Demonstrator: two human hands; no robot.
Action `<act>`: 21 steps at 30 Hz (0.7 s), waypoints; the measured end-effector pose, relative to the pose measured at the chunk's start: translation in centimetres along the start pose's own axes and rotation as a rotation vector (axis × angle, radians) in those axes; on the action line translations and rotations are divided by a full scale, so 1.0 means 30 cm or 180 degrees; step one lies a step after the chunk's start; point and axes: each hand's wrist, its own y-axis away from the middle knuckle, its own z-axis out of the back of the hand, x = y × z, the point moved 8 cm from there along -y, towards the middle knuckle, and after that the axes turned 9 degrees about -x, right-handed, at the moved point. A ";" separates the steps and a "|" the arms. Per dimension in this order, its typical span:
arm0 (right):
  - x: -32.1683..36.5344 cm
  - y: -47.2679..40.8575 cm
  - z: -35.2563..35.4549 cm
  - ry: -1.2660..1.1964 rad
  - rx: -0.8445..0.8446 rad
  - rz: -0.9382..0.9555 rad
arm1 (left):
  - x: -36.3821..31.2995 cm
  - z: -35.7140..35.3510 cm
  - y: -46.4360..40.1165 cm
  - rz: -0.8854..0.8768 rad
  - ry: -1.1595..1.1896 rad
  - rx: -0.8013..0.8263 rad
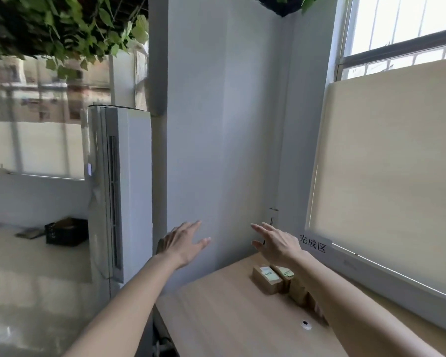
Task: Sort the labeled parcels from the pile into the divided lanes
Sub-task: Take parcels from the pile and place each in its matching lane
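Small brown parcels [267, 279] with pale labels sit low and right of centre in the frame, on a light wooden table [224, 313].

Both of the person's arms reach forward above them: the left hand [183, 244] at centre, the right hand [277, 244] just right of it, fingers spread straight, holding nothing. A white sign [313, 243] with printed characters stands beyond the parcels, by the blind-covered window [386, 171]. A tall white air conditioner [121, 191] fills the left.

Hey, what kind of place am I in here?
Probably an office or small workroom set up for parcel sorting: a wooden table holds small labeled cardboard parcels, a paper sign hangs by the window blind, and a floor-standing air conditioner stands nearby.
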 end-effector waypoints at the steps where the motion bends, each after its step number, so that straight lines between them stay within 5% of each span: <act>1: -0.001 -0.062 -0.029 -0.0033 -0.0002 -0.0046 | 0.026 -0.017 -0.062 -0.0015 -0.0011 0.0004; 10: -0.131 -0.554 -0.209 0.0028 0.0055 -0.0363 | 0.107 -0.212 -0.600 -0.0276 0.0017 0.0156; 21: -0.384 -0.748 -0.492 0.0144 0.0280 -0.0850 | 0.025 -0.685 -0.932 -0.0668 0.0227 0.0631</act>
